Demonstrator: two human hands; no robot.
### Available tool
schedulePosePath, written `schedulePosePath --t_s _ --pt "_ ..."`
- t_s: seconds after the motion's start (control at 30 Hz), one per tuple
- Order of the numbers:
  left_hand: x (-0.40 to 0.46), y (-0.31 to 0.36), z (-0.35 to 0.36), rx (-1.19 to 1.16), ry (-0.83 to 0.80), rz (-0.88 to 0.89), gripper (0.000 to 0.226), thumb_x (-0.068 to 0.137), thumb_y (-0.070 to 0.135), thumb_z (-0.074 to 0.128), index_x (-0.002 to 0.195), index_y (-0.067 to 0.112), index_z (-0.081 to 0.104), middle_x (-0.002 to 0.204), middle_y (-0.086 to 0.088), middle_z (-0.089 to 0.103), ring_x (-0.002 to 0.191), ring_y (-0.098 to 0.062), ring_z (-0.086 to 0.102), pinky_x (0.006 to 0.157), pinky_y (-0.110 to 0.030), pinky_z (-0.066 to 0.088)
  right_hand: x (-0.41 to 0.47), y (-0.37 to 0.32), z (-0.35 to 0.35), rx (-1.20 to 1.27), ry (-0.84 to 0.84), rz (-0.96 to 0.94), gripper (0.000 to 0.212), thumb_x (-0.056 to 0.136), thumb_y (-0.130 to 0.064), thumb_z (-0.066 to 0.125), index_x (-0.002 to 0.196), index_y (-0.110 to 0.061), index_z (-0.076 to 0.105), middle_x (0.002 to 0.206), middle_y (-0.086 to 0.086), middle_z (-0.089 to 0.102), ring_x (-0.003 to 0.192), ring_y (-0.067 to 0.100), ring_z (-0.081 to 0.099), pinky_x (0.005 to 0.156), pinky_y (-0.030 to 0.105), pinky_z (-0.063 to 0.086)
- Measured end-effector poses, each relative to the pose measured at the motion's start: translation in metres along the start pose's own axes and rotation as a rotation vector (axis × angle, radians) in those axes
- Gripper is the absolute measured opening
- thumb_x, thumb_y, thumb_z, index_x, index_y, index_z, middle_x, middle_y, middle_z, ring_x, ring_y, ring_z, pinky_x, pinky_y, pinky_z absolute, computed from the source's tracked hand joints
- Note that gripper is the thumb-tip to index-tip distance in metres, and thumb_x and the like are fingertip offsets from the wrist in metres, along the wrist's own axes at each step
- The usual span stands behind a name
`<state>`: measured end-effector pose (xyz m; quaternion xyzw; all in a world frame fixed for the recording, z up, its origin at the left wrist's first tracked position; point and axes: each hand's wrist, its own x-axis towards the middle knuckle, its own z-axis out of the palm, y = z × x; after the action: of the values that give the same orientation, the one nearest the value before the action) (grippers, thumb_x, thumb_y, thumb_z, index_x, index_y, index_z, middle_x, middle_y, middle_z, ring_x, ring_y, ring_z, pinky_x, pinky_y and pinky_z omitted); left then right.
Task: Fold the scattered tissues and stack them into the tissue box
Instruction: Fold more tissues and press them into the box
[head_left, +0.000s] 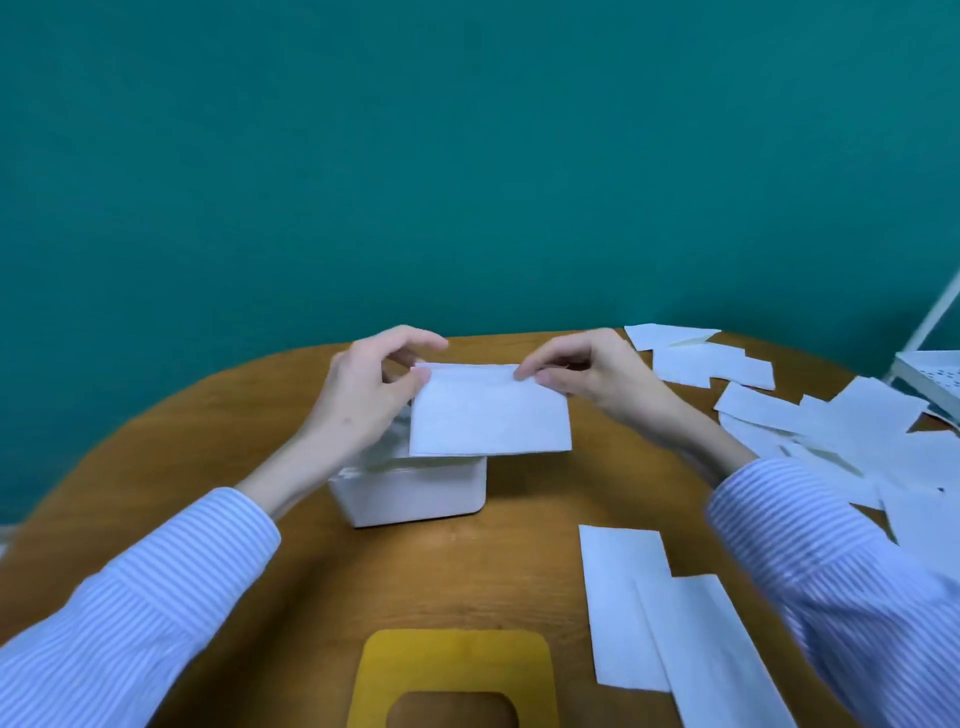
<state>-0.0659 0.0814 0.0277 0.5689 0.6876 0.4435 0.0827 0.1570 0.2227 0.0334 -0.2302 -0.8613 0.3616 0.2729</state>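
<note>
Hands — left hand (371, 387), right hand (574, 364) — pinch folded tissue (488, 415) over tissue box (415, 493); uneven release could unfold it.

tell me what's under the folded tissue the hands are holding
Under the folded tissue, pinched by the left hand and right hand, sits the white tissue box. Its opening is covered, so its contents cannot be seen.

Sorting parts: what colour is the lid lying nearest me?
Yellow lid, seen in the head view.
</note>
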Motion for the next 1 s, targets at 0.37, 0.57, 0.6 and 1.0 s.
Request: schedulePosePath --t_s 0.37,0.57,0.6,1.0 --pt "0.004 -0.075 -0.040 0.010 0.064 -0.304 0.028 0.095 0.014 0.066 0.119 0.028 0.065 0.086 0.006 0.073 0.088 -0.009 0.066 0.083 -0.030 0.047 0.065 -0.004 0.085 -0.001 -0.059 0.144 0.028 0.092 -0.013 0.066 0.117 -0.024 0.066 0.081 0.002 0.069 0.073 0.010 0.060 0.068 0.028 0.052" --pt "0.004 -0.085 -0.027 0.041 0.046 -0.305 0.025 0.097 0.019 0.064 0.119 0.031 0.062 0.097 0.008 0.068 0.089 -0.008 0.060 0.077 -0.024 0.043 0.070 0.010 0.095 -0.064 -0.029 0.191 0.030 0.092 -0.015 0.066 0.120 -0.025 0.064 0.089 0.002 0.069 0.081 0.008 0.061 0.070 0.018 0.047" --pt "0.003 -0.086 -0.025 0.092 0.041 -0.286 0.027 0.097 0.021 0.063 0.121 0.031 0.061 0.103 0.008 0.067 0.093 -0.011 0.060 0.079 -0.025 0.044 0.070 0.011 0.097 -0.092 -0.045 0.195 0.031 0.092 -0.017 0.067 0.122 -0.025 0.063 0.094 0.001 0.068 0.085 0.010 0.060 0.071 0.018 0.046" --pt "-0.022 -0.072 -0.026 0.498 -0.360 0.003 0.049 0.102 0.041 0.051 0.149 0.028 0.044 0.155 0.011 0.042 0.142 -0.011 0.036 0.116 -0.033 0.028 0.043 0.003 0.102 -0.704 -0.280 -0.096 0.041 0.100 -0.047 0.047 0.141 -0.042 0.046 0.147 -0.020 0.044 0.124 0.014 0.041 0.100 0.039 0.026"
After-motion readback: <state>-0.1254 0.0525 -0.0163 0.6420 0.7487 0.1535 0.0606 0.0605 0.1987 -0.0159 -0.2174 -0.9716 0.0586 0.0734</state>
